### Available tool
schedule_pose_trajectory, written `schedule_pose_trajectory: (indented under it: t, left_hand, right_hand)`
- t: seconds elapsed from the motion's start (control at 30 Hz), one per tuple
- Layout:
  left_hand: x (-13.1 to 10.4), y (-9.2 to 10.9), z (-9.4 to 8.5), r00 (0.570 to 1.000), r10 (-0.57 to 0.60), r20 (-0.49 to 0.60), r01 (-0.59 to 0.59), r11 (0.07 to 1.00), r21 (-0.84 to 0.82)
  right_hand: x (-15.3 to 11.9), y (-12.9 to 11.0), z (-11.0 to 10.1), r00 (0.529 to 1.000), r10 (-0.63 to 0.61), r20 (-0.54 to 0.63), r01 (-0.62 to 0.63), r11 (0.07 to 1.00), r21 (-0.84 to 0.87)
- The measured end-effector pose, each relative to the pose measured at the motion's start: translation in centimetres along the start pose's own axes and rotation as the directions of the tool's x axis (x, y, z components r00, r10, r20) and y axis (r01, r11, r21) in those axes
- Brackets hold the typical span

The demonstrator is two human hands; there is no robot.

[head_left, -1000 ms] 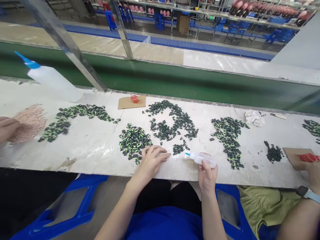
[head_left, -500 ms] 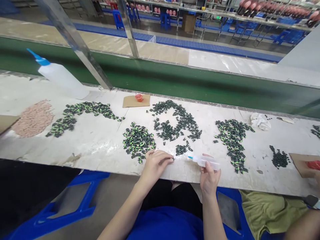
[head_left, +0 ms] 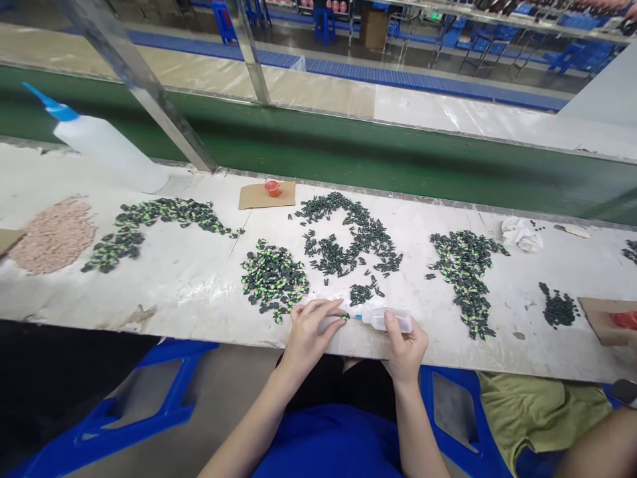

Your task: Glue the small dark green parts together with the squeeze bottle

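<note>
Between the thumb and fingertips of my left hand (head_left: 314,326) is a small black-and-green piece (head_left: 346,317). My right hand (head_left: 407,345) is wrapped round a clear squeeze bottle (head_left: 381,320), tipped on its side. Its thin blue nozzle points left and reaches the small piece or stops just short of it; I cannot tell which. A pile of black-and-green pieces (head_left: 273,277) lies just beyond my left hand. Past the bottle is a little cluster of dark pieces (head_left: 361,294), with a larger ring-shaped spread of dark pieces (head_left: 368,232) behind it.
Further piles lie about: black-and-green pieces (head_left: 468,279), pink pieces (head_left: 54,234), small black pieces (head_left: 558,307). A large white bottle (head_left: 112,149) leans at the left by a metal post (head_left: 149,93). A red cup (head_left: 272,188) stands on cardboard. A co-worker's arm (head_left: 604,441) is at the lower right.
My right hand has moved left with the squeeze bottle, bringing the nozzle up to the small piece. My left hand stays pinched on that piece. The camera view has shifted slightly.
</note>
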State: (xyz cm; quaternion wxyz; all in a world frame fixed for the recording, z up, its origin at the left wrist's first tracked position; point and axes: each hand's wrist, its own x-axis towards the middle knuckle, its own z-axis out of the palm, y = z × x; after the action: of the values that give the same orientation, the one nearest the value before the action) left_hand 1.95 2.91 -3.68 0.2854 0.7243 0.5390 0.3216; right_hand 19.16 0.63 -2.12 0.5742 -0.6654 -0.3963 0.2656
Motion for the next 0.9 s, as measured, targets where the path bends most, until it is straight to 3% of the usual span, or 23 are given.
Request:
schedule_pose_trajectory:
  t: [0.17, 0.9]
  left_hand:
    - [0.12, 0.05, 0.15, 1.000, -0.021, 0.013, 0.022, 1.000, -0.022]
    - [0.12, -0.08, 0.11, 0.999, -0.030, 0.019, 0.030, 0.999, -0.009]
  right_hand:
    - [0.04, -0.18, 0.00, 0.998, -0.007, 0.060, 0.009, 0.999, -0.033]
    - [0.08, -0.43, 0.08, 0.997, -0.004, 0.074, 0.007, 0.999, -0.053]
